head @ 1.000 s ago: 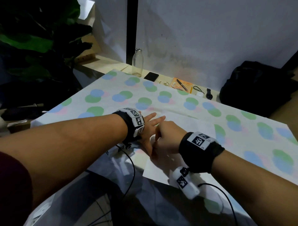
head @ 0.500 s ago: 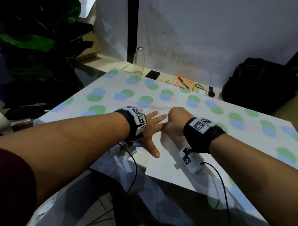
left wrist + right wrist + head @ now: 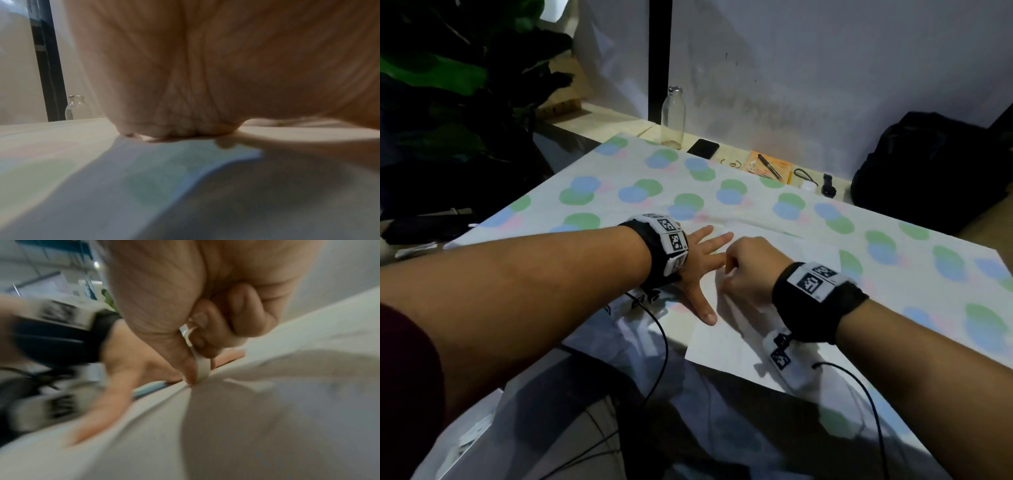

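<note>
This looks like a corner of a lived-in room at home, set up as a makeshift work spot rather than a lab or shop. A pale wooden worktop (image 3: pixel 619 120) stands against a smudged white wall (image 3: pixel 825 68) and is draped with a cloth (image 3: pixel 640 192) printed in blue and green blobs, on which a white paper sheet (image 3: pixel 739 346) lies. A big-leaved plant (image 3: pixel 448 85) stands to one side. Personal odds and ends line the back edge: an empty glass bottle (image 3: pixel 672 118), a phone (image 3: pixel 702 148), a pen (image 3: pixel 768 167), a watch (image 3: pixel 829 186) and a black backpack (image 3: pixel 935 171).
</note>
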The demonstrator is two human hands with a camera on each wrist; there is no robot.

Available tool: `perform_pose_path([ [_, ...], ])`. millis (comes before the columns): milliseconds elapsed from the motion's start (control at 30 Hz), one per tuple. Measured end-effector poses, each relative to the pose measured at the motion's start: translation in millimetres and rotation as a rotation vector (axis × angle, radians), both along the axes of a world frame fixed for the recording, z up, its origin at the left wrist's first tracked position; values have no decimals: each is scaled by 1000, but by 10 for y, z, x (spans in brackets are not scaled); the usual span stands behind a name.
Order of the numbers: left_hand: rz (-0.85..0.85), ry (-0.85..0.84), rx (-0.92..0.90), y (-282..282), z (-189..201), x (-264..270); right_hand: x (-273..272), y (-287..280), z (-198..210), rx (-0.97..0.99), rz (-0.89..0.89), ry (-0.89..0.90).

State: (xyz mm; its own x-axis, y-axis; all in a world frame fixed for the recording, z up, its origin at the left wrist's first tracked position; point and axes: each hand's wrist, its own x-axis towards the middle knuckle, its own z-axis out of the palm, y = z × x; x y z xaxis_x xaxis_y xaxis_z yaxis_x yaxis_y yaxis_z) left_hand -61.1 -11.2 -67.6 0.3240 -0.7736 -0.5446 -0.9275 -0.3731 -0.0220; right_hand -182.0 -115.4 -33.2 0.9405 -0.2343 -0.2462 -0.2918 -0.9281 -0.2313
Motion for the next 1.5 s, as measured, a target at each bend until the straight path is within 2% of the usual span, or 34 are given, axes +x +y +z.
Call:
perform_pose_path([
  [100,-3,11,-4,-2,23,-2,214,-232,47,-57,-126,-50],
  [233,3,-17,17,11,50,-29,54,10,58,-24,60,38],
  [300,0,-20,15,12,56,-47,-75,97,21,-4,90,81],
  [433,8,20,-3,7,-8,28,138,-197,66,-80,-77,28],
  [500,8,22,-2,16,-11,42,224,-277,118,-98,-102,18],
  [667,0,-2,14,0,16,5,-4,8,63,12,53,89],
  [900,3,30,-22,22,-3,32,276,-423,95,-100,-191,9],
  [1100,8,10,14,4,-10,19,-14,-83,-50,-1,7,85],
  [1267,-1,40,-31,19,-22,47,216,-487,-10,-78,-215,3],
  [1333,3,42,-28,29,-10,45,289,-568,42,-68,-247,-1],
  [1400,1,32,-20,14,-19,44,239,-464,101,-45,-201,-7],
  [1500,7,3,23,-7,-9,32,87,-123,85,71,-41,-24],
])
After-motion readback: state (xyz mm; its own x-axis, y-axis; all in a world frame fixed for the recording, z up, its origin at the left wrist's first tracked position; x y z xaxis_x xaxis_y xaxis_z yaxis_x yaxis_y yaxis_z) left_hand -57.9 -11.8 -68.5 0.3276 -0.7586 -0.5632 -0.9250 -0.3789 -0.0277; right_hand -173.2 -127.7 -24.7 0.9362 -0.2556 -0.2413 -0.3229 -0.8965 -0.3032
